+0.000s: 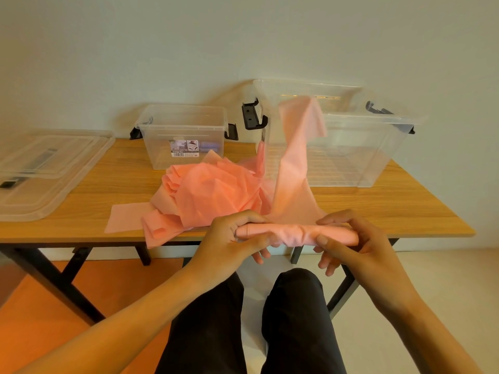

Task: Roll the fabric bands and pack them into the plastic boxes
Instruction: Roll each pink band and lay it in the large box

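From the head camera: the pink roll [294,233] lies crosswise, left to right, just off the near edge of the tabletop [405,203]. The left hand [235,238] is curled round one end and the right hand [351,238] pinches the other. Its loose tail [297,147] streams up and away toward the big box [378,157], nearer the right hand, so the winding looks set to run forward.

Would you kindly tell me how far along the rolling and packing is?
Done: both boxes stand open; the small box holds something purplish, the large box looks empty. In hand: left hand and right hand roll one pink band, tail loose. Remaining: the pink pile on the table.
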Available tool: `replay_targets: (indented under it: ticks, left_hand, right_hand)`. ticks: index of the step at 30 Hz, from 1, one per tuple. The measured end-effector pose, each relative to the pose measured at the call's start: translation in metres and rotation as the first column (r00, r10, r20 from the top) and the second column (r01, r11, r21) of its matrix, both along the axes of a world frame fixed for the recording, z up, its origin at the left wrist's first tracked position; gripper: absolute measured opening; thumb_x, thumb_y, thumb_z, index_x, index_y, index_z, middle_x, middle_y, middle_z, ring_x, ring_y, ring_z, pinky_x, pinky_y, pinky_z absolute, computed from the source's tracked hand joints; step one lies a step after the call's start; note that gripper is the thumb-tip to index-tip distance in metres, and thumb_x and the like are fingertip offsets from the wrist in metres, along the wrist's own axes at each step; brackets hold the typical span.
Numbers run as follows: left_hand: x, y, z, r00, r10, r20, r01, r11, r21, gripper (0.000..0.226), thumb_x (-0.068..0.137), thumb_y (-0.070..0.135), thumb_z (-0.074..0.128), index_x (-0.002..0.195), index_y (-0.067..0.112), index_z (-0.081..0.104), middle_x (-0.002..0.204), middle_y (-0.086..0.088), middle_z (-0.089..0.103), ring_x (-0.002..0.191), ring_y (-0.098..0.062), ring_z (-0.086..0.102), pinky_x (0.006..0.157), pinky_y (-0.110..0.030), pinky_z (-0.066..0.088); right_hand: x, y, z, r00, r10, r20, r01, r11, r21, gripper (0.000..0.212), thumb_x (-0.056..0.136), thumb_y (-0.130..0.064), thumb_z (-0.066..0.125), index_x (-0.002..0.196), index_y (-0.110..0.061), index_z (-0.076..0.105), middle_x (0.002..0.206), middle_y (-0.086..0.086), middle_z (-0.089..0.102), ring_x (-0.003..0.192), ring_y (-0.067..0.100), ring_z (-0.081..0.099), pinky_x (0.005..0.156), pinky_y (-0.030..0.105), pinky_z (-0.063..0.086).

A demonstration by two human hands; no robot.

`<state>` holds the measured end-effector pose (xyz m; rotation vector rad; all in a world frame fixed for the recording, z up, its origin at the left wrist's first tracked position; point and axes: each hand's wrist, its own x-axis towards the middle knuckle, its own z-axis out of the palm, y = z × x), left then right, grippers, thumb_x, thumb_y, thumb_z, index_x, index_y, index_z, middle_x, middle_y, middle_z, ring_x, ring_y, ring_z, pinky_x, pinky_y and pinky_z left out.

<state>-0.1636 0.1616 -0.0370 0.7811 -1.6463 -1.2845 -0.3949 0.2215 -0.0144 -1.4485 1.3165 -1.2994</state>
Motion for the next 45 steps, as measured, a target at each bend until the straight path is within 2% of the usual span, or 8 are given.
replay_targets:
  ticks: [6,14,19,22,27,34,38,45]
  left_hand:
    - [0.0,0.0,-0.002,1.0,-0.01,-0.001,0.01,1.0,-0.011,0.034,0.082,0.004,0.078,0.111,0.018,0.07,0.095,0.0,0.074,0.078,-0.023,0.074,0.061,-0.035,0.062]
    - [-0.002,-0.005,0.005,1.0,-0.013,0.0,0.013,0.999,-0.047,0.027,0.085,0.012,0.074,0.111,0.015,0.07,0.093,-0.006,0.077,0.072,-0.021,0.072,0.059,-0.034,0.059]
    - [-0.004,-0.02,0.026,1.0,-0.025,0.007,0.026,0.996,-0.082,0.034,0.084,0.002,0.076,0.116,0.011,0.068,0.096,-0.009,0.073,0.078,-0.03,0.073,0.058,-0.032,0.059]
    - [-0.004,-0.032,0.045,0.998,-0.063,-0.011,0.062,0.993,-0.096,0.026,0.09,-0.003,0.068,0.115,0.002,0.065,0.091,-0.014,0.076,0.073,-0.028,0.071,0.058,-0.033,0.058]
    - [-0.007,-0.043,0.076,0.999,-0.051,-0.02,0.048,0.993,-0.11,0.017,0.094,0.004,0.064,0.111,-0.001,0.065,0.091,-0.014,0.077,0.073,-0.027,0.071,0.059,-0.034,0.057]
    - [-0.015,-0.06,0.142,0.992,-0.013,-0.126,0.003,0.997,-0.079,0.03,0.097,0.019,0.063,0.116,-0.005,0.063,0.09,-0.019,0.076,0.066,-0.024,0.066,0.055,-0.026,0.051]
    - [-0.018,-0.069,0.19,0.988,0.039,-0.151,-0.048,0.997,-0.058,0.027,0.099,0.035,0.061,0.103,0.009,0.068,0.085,-0.013,0.077,0.063,-0.016,0.066,0.049,-0.02,0.044]
    - [-0.016,-0.079,0.224,0.99,0.006,-0.144,0.0,0.999,0.041,0.029,0.096,0.038,0.064,0.108,0.012,0.07,0.084,-0.01,0.076,0.054,-0.01,0.06,0.044,-0.017,0.041]
  right_hand:
    - [-0.001,-0.001,-0.003,0.999,-0.039,0.021,0.039,0.999,-0.002,0.027,0.084,-0.025,0.069,0.101,-0.003,0.068,0.074,0.018,0.071,0.059,0.032,0.068,0.056,0.031,0.059]
    - [0.0,0.001,0.006,0.999,-0.007,0.049,0.009,0.999,-0.036,0.033,0.081,-0.019,0.072,0.111,-0.008,0.066,0.081,0.018,0.072,0.065,0.032,0.069,0.057,0.031,0.059]
    - [-0.004,-0.011,0.026,0.999,-0.017,0.049,0.02,0.998,-0.059,0.031,0.082,-0.02,0.071,0.108,-0.005,0.067,0.079,0.018,0.073,0.063,0.031,0.069,0.056,0.029,0.058]
    - [-0.009,-0.022,0.041,0.998,-0.015,0.056,0.019,0.997,-0.074,0.032,0.084,-0.024,0.07,0.107,-0.002,0.066,0.077,0.02,0.072,0.061,0.031,0.068,0.056,0.029,0.058]
    - [-0.012,-0.036,0.069,0.993,-0.013,0.118,0.022,0.996,-0.081,0.035,0.085,-0.026,0.068,0.108,0.001,0.067,0.075,0.018,0.07,0.059,0.023,0.065,0.054,0.028,0.056]
    - [-0.014,-0.051,0.14,0.995,-0.022,0.096,0.043,0.973,-0.227,0.025,0.093,-0.026,0.066,0.106,-0.006,0.07,0.074,0.012,0.071,0.06,0.019,0.065,0.055,0.025,0.055]
    - [-0.019,-0.063,0.18,0.991,-0.022,0.134,0.057,0.962,-0.267,0.025,0.088,-0.022,0.074,0.111,-0.011,0.07,0.079,0.01,0.073,0.063,0.016,0.066,0.057,0.022,0.054]
    - [-0.019,-0.074,0.207,0.991,-0.049,0.128,0.086,0.951,-0.297,0.016,0.093,-0.016,0.071,0.107,-0.009,0.07,0.08,0.008,0.073,0.067,0.015,0.068,0.059,0.021,0.055]
